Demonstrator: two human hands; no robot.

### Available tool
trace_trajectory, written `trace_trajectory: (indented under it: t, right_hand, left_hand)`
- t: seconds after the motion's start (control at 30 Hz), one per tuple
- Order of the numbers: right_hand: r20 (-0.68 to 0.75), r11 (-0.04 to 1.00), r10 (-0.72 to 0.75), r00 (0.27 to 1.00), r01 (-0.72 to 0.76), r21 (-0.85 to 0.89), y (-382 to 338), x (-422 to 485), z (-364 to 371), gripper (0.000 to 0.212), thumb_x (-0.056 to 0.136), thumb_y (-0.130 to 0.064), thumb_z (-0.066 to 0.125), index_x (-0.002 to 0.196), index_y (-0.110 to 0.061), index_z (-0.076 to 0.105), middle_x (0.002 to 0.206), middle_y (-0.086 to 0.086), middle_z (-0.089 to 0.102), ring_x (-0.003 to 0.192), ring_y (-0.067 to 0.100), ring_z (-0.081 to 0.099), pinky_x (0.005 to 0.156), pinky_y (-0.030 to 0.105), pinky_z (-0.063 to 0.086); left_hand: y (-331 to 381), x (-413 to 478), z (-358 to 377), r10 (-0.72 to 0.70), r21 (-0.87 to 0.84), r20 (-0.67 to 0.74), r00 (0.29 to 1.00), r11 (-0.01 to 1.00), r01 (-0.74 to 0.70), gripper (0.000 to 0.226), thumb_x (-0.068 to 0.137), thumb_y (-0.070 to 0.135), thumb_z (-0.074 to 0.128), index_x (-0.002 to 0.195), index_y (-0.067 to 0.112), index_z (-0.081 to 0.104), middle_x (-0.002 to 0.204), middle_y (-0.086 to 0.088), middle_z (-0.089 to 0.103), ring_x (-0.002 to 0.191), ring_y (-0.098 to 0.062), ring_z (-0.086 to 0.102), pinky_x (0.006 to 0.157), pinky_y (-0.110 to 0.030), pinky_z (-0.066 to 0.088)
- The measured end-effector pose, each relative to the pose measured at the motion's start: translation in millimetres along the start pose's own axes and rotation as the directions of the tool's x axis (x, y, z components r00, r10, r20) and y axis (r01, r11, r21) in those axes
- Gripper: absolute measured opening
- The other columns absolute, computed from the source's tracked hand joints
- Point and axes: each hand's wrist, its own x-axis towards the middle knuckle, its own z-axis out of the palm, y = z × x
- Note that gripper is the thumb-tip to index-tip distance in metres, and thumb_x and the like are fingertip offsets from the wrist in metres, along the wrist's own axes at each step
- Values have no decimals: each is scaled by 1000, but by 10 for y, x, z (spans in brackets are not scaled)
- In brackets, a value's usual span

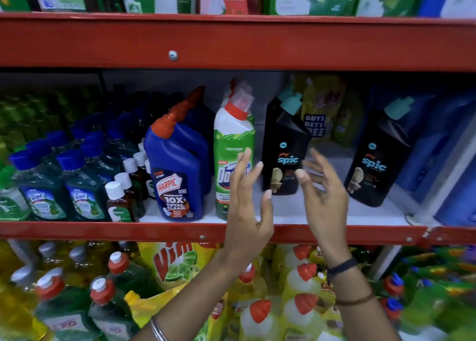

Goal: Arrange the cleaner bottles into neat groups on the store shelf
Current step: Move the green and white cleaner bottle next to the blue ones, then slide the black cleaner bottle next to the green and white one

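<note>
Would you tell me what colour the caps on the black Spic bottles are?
Teal, clearest in the head view on the nearer black Spic bottle's cap.

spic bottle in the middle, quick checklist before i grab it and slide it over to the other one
1. Both hands free: ok, left hand and right hand are open and hold nothing.
2. Middle Spic bottle upright: ok.
3. Bare shelf floor between it and the right Spic bottle: ok.
4. Domex bottle close on its left: not ok, the left hand could knock it.
5. Caps shut tight: cannot tell.
</note>
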Motion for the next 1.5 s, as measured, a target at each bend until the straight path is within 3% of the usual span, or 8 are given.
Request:
trace_trajectory:
  t: [0.17, 0.43, 0.6, 0.67, 0.93, 1.07, 1.23, 1.5]
  right_hand:
    - [-324, 987, -137, 936, 101, -127, 258, 219, -583, 42, 97, -22, 51, 138, -18, 46, 136, -1, 48, 124, 18, 52, 102, 38, 47]
    - [-267, 945, 81, 960, -159, -286, 818, 616, -1110, 65, 91, -21, 58, 146, -6, 26, 150, 18, 35, 140, 30, 32, 116, 43, 28]
    - [-202, 938, 165, 965, -217, -269, 945, 737, -1246, 65, 84, -15, 68, 140, -8, 36, 130, 13, 60, 115, 24, 59, 95, 42, 50]
    - [-198, 937, 148, 969, -202, -285, 976, 761, -1296, 59, 82, -15, 71, 134, -13, 44, 119, 9, 66, 101, 18, 63, 84, 33, 51]
    - [-68, 962, 145, 987, -157, -225, 926, 810, -1400, 54, 80, -14, 73, 129, -13, 53, 111, 0, 64, 96, 15, 62, 71, 2, 44]
    - [31, 985, 123, 992, -118, -128, 751, 748, -1360, 50, 79, -14, 74, 124, -24, 54, 114, 1, 64, 101, 14, 62, 84, 17, 46]
    - [157, 996, 90, 983, -94, 13, 476, 603, -1100, 47, 78, -17, 74, 105, -48, 52, 115, -2, 66, 103, 8, 64, 82, 17, 51]
    - [302, 983, 130, 944, -164, 88, 376, 347, -575, 47, 78, -14, 73, 121, -25, 57, 119, 0, 68, 107, 11, 65, 89, 27, 54]
  left_hand:
    - [158, 49, 609, -161, -300, 210, 964, 928, 220, 45, 96, 8, 49, 137, 23, 39, 148, 5, 39, 135, -12, 45, 107, -25, 42]
    - [31, 420, 1754, -503, -187, 549, 667, 704, 685, 46, 98, 12, 51, 141, 16, 35, 149, -7, 41, 137, -22, 42, 99, -22, 40]
    - [-113, 606, 2126, -478, -115, 651, 589, 706, 699, 56, 95, 2, 49, 145, 17, 29, 147, -4, 39, 99, -14, 56, 66, -5, 50]
    - [-158, 627, 2170, -453, -105, 680, 576, 717, 689, 56, 94, -2, 49, 143, 15, 30, 142, -9, 45, 107, -25, 60, 84, -28, 58]
    - [-90, 611, 1983, -507, -95, 575, 642, 739, 667, 57, 81, -12, 62, 131, 6, 43, 129, -19, 57, 106, -37, 63, 91, -44, 55]
    - [-12, 534, 1636, -502, -103, 507, 701, 772, 627, 52, 83, -2, 66, 129, 14, 46, 114, -5, 61, 85, -11, 66, 66, -8, 52]
    - [115, 414, 1098, -469, -134, 346, 813, 832, 538, 53, 83, 1, 67, 129, 18, 47, 107, 4, 64, 76, 10, 65, 57, -4, 48]
    - [39, 178, 523, -549, -16, 154, 822, 830, 557, 59, 79, 5, 67, 129, 32, 46, 120, 1, 65, 108, -20, 64, 89, -46, 55]
